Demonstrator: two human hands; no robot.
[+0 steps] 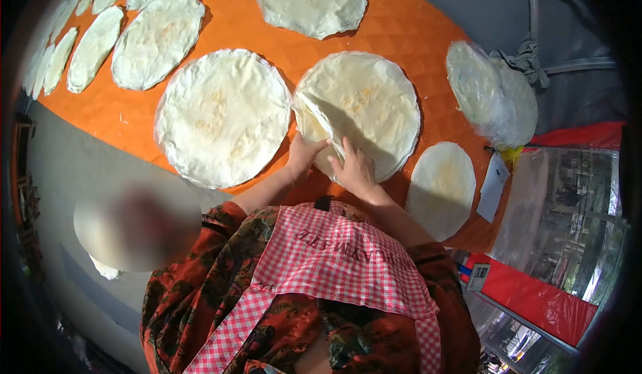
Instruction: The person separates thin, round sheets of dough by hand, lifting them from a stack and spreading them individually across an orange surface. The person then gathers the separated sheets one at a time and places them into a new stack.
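A round stack of thin, pale flatbread (386,103) lies on the orange cloth before me, with toasted specks in its middle. Its near left edge is peeled up, showing a layer underneath. My left hand (306,153) is at the stack's near left rim, its thumb pressed toward the raised edge and the other fingers partly hidden below it. My right hand (356,169) pinches the lifted flap from the right. Just left of these, a second round flatbread stack (224,116) lies flat.
More flatbreads (157,40) spread over the orange cloth (241,26) at the back and left. A single flatbread (441,190) lies at right, near a white card (493,187). A clear plastic bag (491,93) sits on the right edge. Someone with a blurred head is at lower left.
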